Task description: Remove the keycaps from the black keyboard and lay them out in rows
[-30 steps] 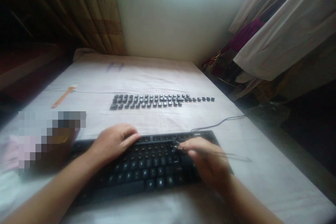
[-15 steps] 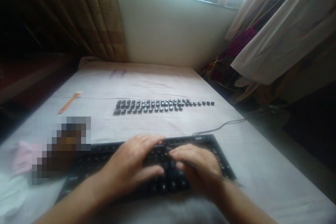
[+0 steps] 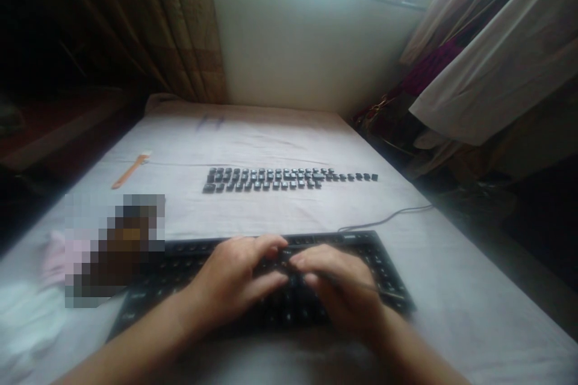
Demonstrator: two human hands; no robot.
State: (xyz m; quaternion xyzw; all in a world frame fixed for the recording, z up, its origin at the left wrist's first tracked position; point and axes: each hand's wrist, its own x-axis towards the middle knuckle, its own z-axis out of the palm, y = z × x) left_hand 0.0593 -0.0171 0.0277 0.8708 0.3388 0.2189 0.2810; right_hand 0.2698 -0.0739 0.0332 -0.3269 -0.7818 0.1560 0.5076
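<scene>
A black keyboard [image 3: 158, 277] lies across the near part of the cloth-covered surface. My left hand [image 3: 241, 280] rests over its middle, thumb and fingers apart, with nothing visible between them. Just to its right, my right hand [image 3: 341, 280] is closed in a pinch around a thin dark tool [image 3: 361, 284], whose shaft points back to the right over the keys. The tool's tip is blurred near the keyboard's centre. Beyond the keyboard, loose black keycaps [image 3: 271, 177] stand in several rows.
An orange-handled brush [image 3: 130, 172] lies at the left. Nearer are a pixelated brown object [image 3: 126, 246], a pink cloth [image 3: 58, 258] and a pale cloth [image 3: 31, 319]. A cable [image 3: 388, 216] runs from the keyboard to the right edge. Hanging fabric [image 3: 492, 72] is at the right.
The whole view has shifted slightly, so things appear a little further right. My left hand's fingers have moved slightly nearer my right hand, which keeps its pinch on the tool.
</scene>
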